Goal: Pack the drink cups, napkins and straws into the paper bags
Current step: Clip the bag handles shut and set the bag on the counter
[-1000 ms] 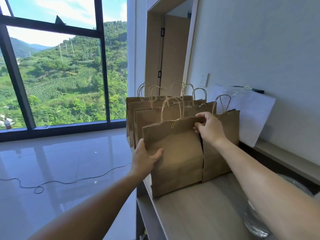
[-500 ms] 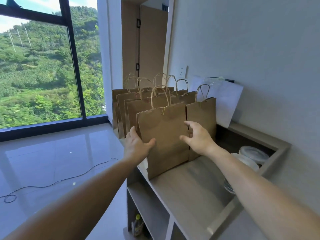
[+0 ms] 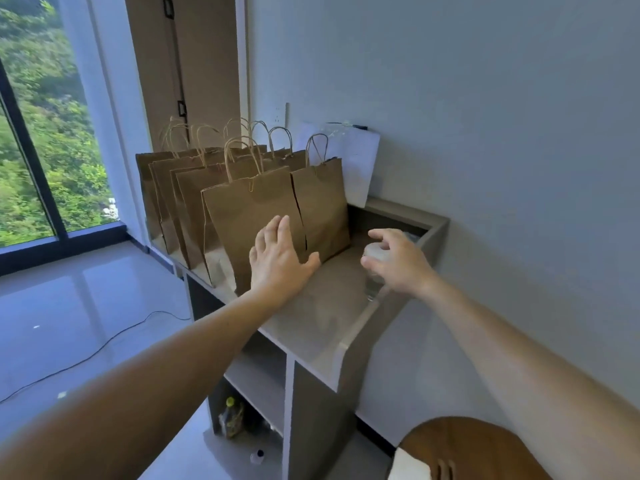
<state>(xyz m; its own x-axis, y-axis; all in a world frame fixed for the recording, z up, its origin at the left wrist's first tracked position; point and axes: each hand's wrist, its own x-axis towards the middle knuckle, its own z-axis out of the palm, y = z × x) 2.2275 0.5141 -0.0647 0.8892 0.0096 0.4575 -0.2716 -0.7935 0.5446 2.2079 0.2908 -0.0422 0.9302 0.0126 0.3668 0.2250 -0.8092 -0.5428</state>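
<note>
Fingers (image 3: 382,234) of the right hand (image 3: 401,268) curve loosely over the upright clear plastic cup with a white lid (image 3: 373,252), directly beneath them; whether they grip it cannot be told. Further left, the left hand (image 3: 277,265) presses flat, fingers straight, on the front brown paper bag (image 3: 249,209).

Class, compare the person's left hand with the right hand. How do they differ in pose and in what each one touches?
The left hand has straight, spread fingers; the right hand has curled ones. The left hand lies flat against the front paper bag; the right hand wraps round the lid end of a clear drink cup. Both reach forward over the counter.
</note>
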